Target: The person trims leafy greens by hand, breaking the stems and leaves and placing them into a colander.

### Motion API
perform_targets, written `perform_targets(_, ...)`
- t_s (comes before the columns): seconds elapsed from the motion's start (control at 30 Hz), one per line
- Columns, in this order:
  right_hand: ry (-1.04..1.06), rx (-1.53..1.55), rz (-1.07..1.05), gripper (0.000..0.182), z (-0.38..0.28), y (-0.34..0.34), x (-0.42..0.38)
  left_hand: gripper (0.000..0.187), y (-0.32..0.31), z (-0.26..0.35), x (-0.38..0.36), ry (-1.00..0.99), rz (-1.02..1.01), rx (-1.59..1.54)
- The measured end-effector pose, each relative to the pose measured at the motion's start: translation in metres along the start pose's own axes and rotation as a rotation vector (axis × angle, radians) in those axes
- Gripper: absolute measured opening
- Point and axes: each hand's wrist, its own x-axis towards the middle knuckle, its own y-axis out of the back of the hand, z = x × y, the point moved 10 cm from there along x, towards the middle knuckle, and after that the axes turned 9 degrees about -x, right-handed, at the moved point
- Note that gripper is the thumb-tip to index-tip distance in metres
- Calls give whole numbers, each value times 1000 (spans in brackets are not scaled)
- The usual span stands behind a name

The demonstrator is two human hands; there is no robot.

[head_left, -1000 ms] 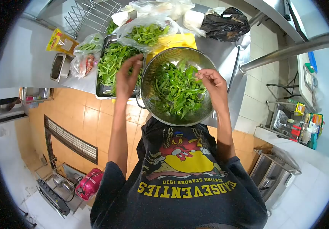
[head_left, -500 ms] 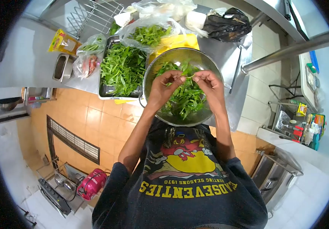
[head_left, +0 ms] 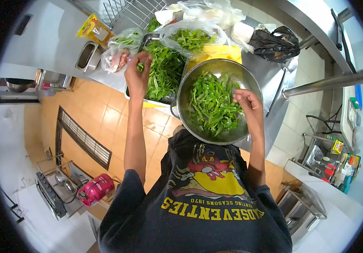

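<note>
My left hand is over the left side of the metal tray of leafy greens, its fingers curled together near a small green piece. Whether it grips that piece is unclear. My right hand hangs at the right side of the mesh colander, thumb and fingers pinched; anything between them is too small to make out. Loose green leaves and stems lie in the colander. An open clear plastic bag with more greens sits behind the tray.
A black plastic bag and white bundles are at the back. Left of the tray are a small metal container, a bag with reddish contents and a yellow packet. A metal pole crosses at right.
My hands have moved apart. The left went from above the colander to the tray; the right moved to the colander's right side. The view has shifted, so the table items appear further right.
</note>
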Motion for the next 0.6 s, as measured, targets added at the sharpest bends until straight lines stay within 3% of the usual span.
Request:
perform_targets(0.07, 6, -28, 3, 18, -1, 0, 0, 32, -9, -16, 4, -29, -129, 81)
perform_targets(0.17, 46, -129, 11, 17, 0, 4, -2, 31, -13, -26, -2, -59, -142, 78)
perform_targets(0.43, 172, -594, 61, 20, 20, 13, -4, 27, -41, -5, -28, 51, -186, -152)
perform_targets(0.6, 238, -900, 51, 25, 30, 1, -6, 24, -79, 28, -50, -17, -327, -112)
